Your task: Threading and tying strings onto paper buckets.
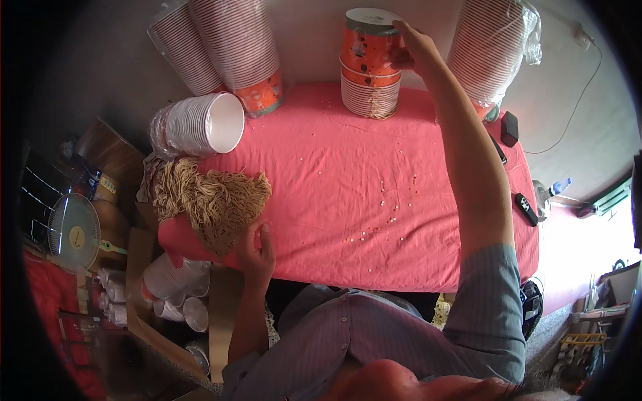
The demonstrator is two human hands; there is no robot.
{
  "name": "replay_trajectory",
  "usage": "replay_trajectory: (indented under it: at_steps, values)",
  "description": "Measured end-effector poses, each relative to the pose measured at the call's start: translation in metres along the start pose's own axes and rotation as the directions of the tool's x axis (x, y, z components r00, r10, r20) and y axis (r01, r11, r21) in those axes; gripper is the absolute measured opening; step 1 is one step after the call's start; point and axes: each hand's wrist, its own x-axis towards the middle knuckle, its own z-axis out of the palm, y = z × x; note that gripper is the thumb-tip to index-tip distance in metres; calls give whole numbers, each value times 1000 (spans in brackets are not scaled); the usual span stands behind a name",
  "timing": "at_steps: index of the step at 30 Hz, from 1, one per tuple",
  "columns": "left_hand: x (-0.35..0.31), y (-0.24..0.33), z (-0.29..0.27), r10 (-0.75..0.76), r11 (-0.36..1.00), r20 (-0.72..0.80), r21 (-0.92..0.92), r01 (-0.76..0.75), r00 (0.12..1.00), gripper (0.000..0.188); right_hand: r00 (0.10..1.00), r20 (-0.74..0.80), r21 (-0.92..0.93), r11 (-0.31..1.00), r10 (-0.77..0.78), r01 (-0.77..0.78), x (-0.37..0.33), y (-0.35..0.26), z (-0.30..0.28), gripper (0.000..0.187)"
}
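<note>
Orange-red printed paper tub (366,52) tops an upside-down nested stack (364,95) at the pink-clothed counter's (321,214) far edge, right hand (416,50) spread against its side, left hand (257,255) by tan string strands (212,200), grip unclear; likely stack-handling step, next move calling for a straight, gentle hold.

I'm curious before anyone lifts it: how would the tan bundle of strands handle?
The tan bundle of strands looks floppy, so it would probably sag, since its thin strands lie in loose waves. They may also tangle where they overlap. It seems unlikely to roll, lying spread out near the left hand.
</note>
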Motion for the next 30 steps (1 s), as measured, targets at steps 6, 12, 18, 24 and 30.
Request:
replay_trajectory:
  at_steps: [6,12,18,24,30]
  values:
    - [-2,-7,1,-25,999,20,-20,26,999,13,993,49,-105,989,111,-105,13,2,-7,71]
    - [0,-3,3,-10,1000,-7,-15,10,1000,13,994,62,-73,994,90,-85,13,22,-10,72]
    - [2,-3,3,1,1000,-14,0,-1,1000,12,998,-8,-175,982,70,-70,11,29,-4,75]
    - [4,3,-4,113,984,-13,137,-111,993,12,831,11,-878,392,-556,274,-4,15,17,70]
    - [18,15,-19,42,998,-54,-37,-44,998,10,806,203,-936,132,-556,326,-25,35,27,54]
